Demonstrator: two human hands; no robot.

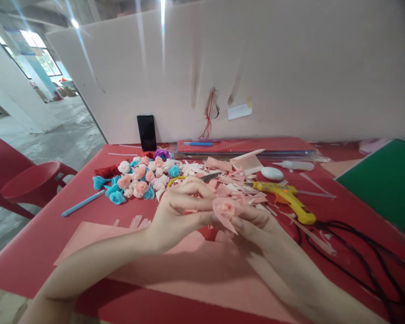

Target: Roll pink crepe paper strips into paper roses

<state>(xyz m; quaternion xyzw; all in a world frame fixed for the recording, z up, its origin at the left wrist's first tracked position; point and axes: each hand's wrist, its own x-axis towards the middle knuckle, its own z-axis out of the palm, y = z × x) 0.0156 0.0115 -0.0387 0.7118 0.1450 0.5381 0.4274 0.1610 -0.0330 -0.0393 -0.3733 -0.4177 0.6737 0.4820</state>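
My left hand (180,204) and my right hand (256,222) meet above the red table (37,252). Both hands pinch a small pink paper flower (225,210) with a rolled centre and a pointed petal hanging down. The left fingers curl round its left side and the right fingers close under it. A large pink paper sheet (162,261) lies flat beneath my forearms. Just behind the hands rest scissors with yellow handles (192,178) among pink paper scraps (236,180).
A pile of finished paper flowers (138,177) in white, pink and blue sits at left centre. A yellow glue gun (286,198) with a black cord (357,256) lies to the right. A blue pen (83,203), a black phone (146,132), a white glue bottle (293,165), a green board (388,184) and a red chair (23,180) surround them.
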